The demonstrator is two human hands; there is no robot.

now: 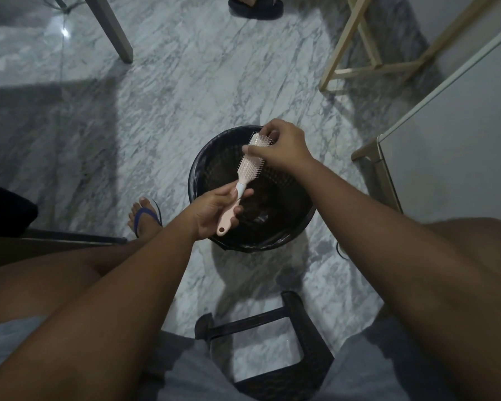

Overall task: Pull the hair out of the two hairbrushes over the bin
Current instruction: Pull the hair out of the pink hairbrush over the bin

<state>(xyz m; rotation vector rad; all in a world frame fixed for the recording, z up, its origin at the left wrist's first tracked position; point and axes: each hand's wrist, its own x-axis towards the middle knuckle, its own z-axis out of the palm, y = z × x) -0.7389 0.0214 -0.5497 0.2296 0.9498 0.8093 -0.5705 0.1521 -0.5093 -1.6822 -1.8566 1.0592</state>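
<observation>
A pink hairbrush [248, 173] with pale bristles is held over a round black bin [197, 175] lined with a dark bag. My left hand [214, 211] grips its pink handle, the head pointing up and away. My right hand [278, 147] lies over the bristled head, thumb and fingers pinched into the bristles near the tip. Whether hair is between those fingers is too dim to tell. Dark clumps lie at the bin's bottom. A second hairbrush is not in view.
A dark plastic stool [275, 342] stands between my knees. My foot in a blue flip-flop [145, 217] rests left of the bin. A white cabinet [446, 157] stands at right, wooden frame legs [368, 50] behind it, a table leg [110, 27] far left, someone's black slipper [255, 7] at top.
</observation>
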